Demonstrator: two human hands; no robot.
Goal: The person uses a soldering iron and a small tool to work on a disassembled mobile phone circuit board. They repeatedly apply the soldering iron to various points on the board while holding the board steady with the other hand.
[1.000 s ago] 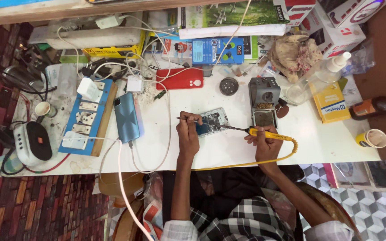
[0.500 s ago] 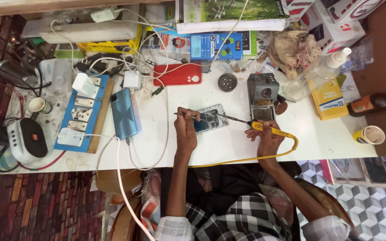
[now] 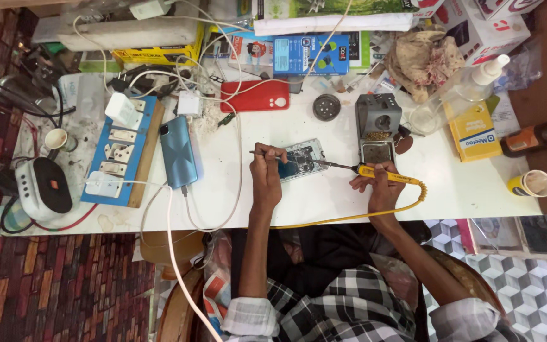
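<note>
The right hand (image 3: 378,185) grips a yellow-handled soldering iron (image 3: 375,172), its dark tip reaching left onto an opened phone (image 3: 302,158) that lies near the middle of the white surface (image 3: 324,196), just in front of the person. The left hand (image 3: 267,170) is closed around a thin metal tool (image 3: 262,152), held over the phone's left edge; whether the tool touches the board is too small to tell. A yellow cord (image 3: 349,218) runs from the iron's handle, curls at the right and trails back along the near edge of the surface. Just behind the iron stands a grey iron stand (image 3: 378,120) with a tray of brass wool. A round black tin (image 3: 326,107) sits to its left, and further left lies a red phone (image 3: 254,95). A blue phone (image 3: 179,151) lies well left of the hands, with a white cable (image 3: 172,253) plugged into its near end and hanging off the surface. Beside it is a blue switchboard (image 3: 121,152) with white sockets. At the far left sits a white round speaker (image 3: 42,189). To the right are a yellow box (image 3: 473,132), a clear squeeze bottle (image 3: 470,88), a brown bottle (image 3: 536,136) and a paper cup (image 3: 532,183). A crumpled rag (image 3: 425,57) lies at the back among boxes.
</note>
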